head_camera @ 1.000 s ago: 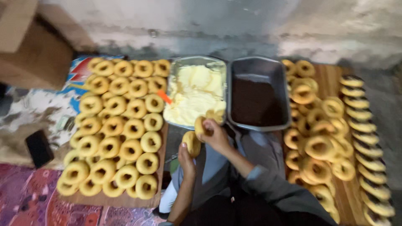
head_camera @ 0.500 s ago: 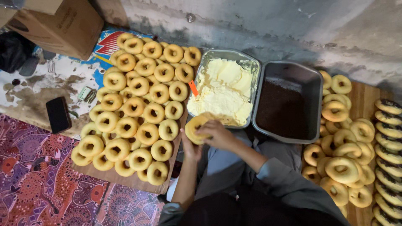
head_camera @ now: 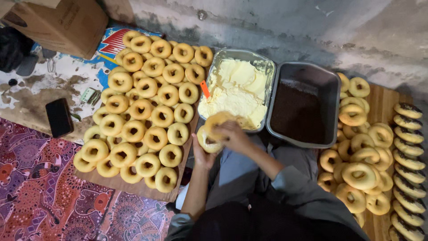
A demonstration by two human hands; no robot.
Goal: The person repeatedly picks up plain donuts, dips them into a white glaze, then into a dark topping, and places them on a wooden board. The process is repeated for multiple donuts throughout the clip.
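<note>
Looking straight down onto a rough grey concrete floor [head_camera: 276,22], stained and patchy, with a purple patterned mat [head_camera: 40,196] spread across the lower left. A cardboard box [head_camera: 58,20] sits in the top left corner, and a dark phone [head_camera: 59,117] lies flat on the floor just beside the mat.

Now the containers. A metal tray [head_camera: 267,67] holds a thick mass of pale yellow cream [head_camera: 234,91], with an orange spatula [head_camera: 204,89] stuck in at its left edge. Touching it on the right, a second dark tray [head_camera: 332,85] is filled with fine brown chocolate sprinkles [head_camera: 298,111].

Left of the trays, a board [head_camera: 133,187] is packed with rows of plain doughnuts [head_camera: 147,107]. On the right, a wooden board [head_camera: 385,100] carries a looser heap of glazed rings [head_camera: 361,160], and along its far right edge a line of dark-topped doughnuts [head_camera: 408,147].

And here in the middle, right at the near edge of the cream tray: the left hand [head_camera: 201,151] cups a doughnut [head_camera: 213,132] from below, fingers curled around it, while the right hand [head_camera: 234,134] presses down over its top, fingers closed on it
</note>
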